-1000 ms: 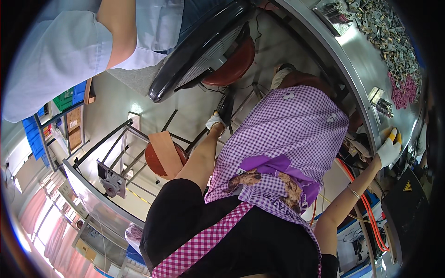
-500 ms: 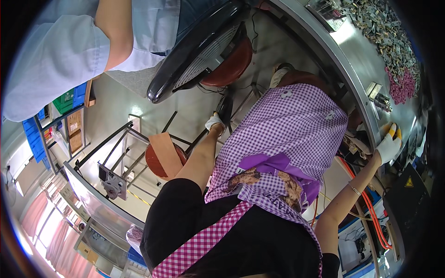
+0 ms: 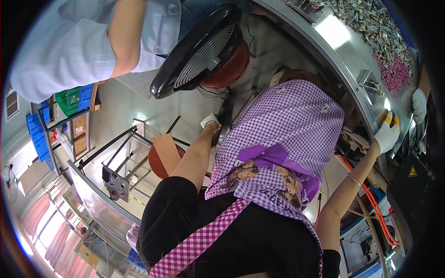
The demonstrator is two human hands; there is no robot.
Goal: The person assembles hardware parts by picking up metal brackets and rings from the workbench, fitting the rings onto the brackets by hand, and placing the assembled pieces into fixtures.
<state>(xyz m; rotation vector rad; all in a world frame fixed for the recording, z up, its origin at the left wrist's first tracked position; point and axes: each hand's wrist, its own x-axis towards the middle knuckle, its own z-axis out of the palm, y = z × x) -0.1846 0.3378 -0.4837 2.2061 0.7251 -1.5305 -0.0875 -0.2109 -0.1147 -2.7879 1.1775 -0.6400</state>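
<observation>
My left hand, in a white glove, hangs low on the left, beside a long dark object whose kind I cannot make out. Its fingers are mostly hidden, so whether it grips that object is unclear. On the right, my right hand, in a white glove with yellow fingertips, reaches over the edge of the metal bench. Its fingers are stretched out on the bench top, with nothing visible in them. Beyond it on the bench lie a small metal fixture, pink ring-like parts and a heap of small metal parts.
Another person's gloved hand is at the bench's far side. A person's pale blue sleeve fills the upper left, near a black fan. A red round stool stands left; orange hoses run below the bench.
Another person's gloved hand has come into view beyond my right hand. My right hand has shifted slightly toward the fixture, and my left slightly leftward. The view has tilted a little.
</observation>
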